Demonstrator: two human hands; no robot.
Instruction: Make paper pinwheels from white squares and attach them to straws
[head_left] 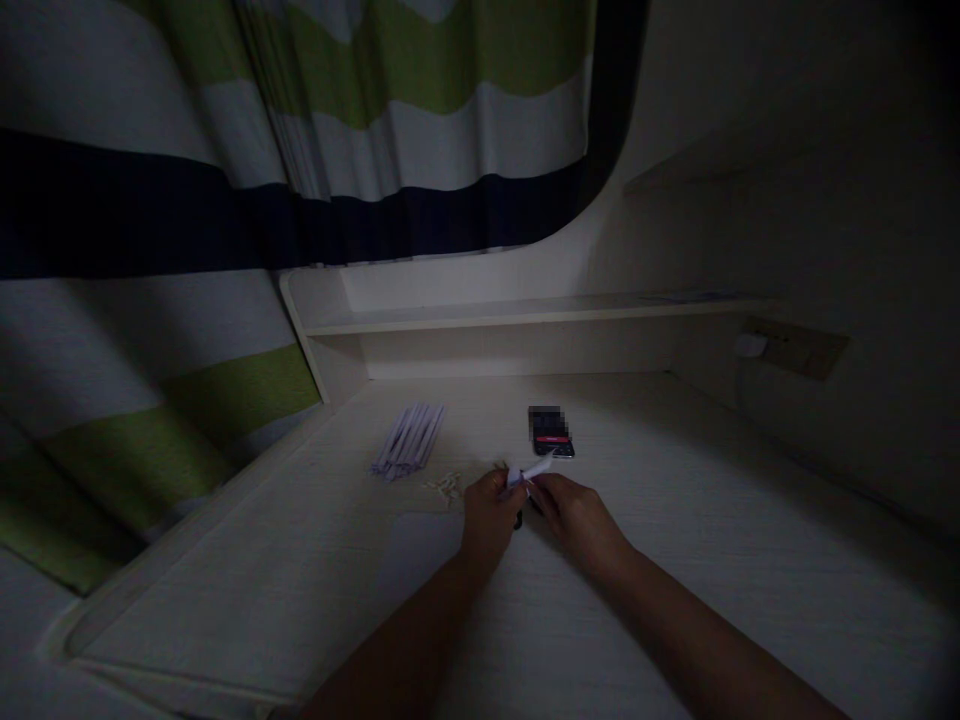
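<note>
My left hand (486, 508) and my right hand (576, 510) meet at the middle of the desk. Between them is a small piece of white paper (538, 467), pinched by the fingers of both hands. Its far end points up and to the right; the near part is covered by my fingertips. A small dark object (518, 520) shows just under my hands, too hidden to name. Left of my left hand lies a little pile of short pale pieces (448, 486). A flat pale sheet (420, 545) rests by my left wrist.
A bundle of thin rolled paper sticks (409, 440) lies at the back left of the desk (720, 560). Beyond my hands is a phone (551, 432). A low shelf (480, 318) runs along the back, under a striped curtain (465, 140). A plug (751, 345) sits in the right wall.
</note>
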